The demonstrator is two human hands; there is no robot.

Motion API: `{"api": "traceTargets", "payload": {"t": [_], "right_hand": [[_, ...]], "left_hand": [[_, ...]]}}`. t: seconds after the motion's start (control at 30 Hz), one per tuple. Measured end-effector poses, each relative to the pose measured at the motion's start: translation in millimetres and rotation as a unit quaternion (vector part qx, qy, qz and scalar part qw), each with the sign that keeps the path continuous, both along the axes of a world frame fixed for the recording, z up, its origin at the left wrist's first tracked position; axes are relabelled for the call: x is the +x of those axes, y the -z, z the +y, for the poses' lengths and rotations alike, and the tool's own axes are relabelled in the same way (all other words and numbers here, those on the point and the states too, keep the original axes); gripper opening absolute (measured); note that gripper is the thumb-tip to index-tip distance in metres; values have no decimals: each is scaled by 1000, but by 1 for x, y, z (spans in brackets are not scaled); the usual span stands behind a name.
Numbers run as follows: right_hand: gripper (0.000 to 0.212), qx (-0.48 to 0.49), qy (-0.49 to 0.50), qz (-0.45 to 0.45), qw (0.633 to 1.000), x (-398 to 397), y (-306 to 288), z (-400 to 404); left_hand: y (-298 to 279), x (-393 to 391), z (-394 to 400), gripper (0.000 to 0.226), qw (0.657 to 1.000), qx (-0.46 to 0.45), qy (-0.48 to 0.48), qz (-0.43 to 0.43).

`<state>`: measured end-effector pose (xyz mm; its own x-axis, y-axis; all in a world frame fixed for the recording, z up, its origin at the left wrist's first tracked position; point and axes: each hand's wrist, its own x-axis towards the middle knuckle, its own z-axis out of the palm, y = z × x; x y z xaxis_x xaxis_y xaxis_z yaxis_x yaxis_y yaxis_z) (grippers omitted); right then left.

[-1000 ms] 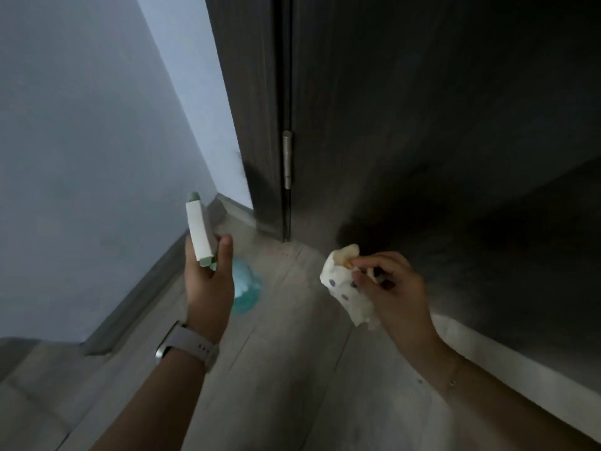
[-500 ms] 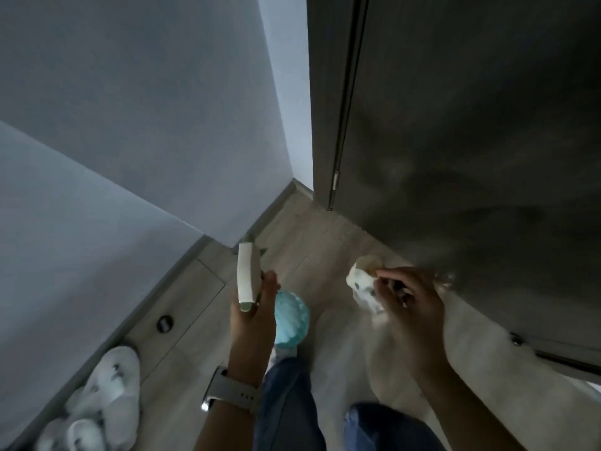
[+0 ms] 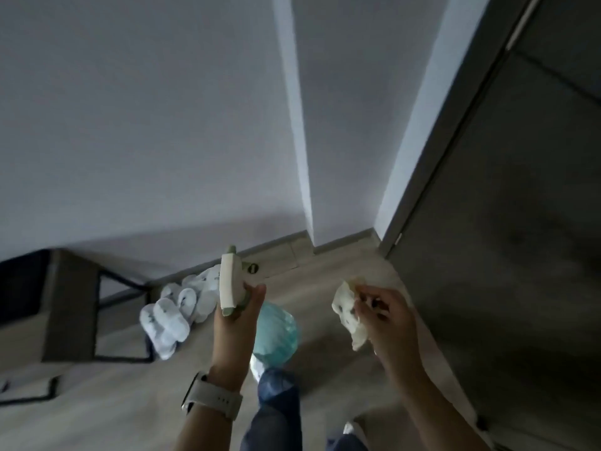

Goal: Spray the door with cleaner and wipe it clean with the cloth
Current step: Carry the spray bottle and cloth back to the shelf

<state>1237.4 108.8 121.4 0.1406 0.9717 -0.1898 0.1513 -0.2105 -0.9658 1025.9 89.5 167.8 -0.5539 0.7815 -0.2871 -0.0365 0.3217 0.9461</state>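
Left hand (image 3: 234, 323) wrapped round the neck of the sprayer (image 3: 242, 301), white head up toward 12 o'clock, teal bottle hanging below at 5 o'clock; held upright, likely to keep the nozzle ready and the liquid down. Right hand (image 3: 385, 320) pinching a crumpled cloth (image 3: 346, 312), fingers curled on it, bunched probably to give a firm pad for wiping. Door (image 3: 507, 222) at 3 o'clock, dark, well apart from both hands; neither touching it. Nozzle aimed roughly toward 12, not at the door, so no spraying now by the look of it. Slippers (image 3: 175, 312) on the floor (image 3: 97, 402) at 9 o'clock.
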Motion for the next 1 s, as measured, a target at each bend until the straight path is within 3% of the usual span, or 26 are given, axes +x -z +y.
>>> {"api": "traceTargets", "payload": {"t": [0.23,0.47,0.73,1.0], "right_hand": [[29,40,-184,-4,982,-89,-51,-60],[19,41,-300,0,953,-261,-58,-99],[16,18,-340,-6,940,-479,-55,-161],[21,26,-366,-7,930,-648,-45,-157]], "left_hand": [[-41,-77,-124,8,992,20,-127,5],[-36,-213,-222,14,966,41,-257,-13],[-34,-397,-291,20,961,71,-267,3],[-24,-567,-272,18,961,72,-266,-8]]}}
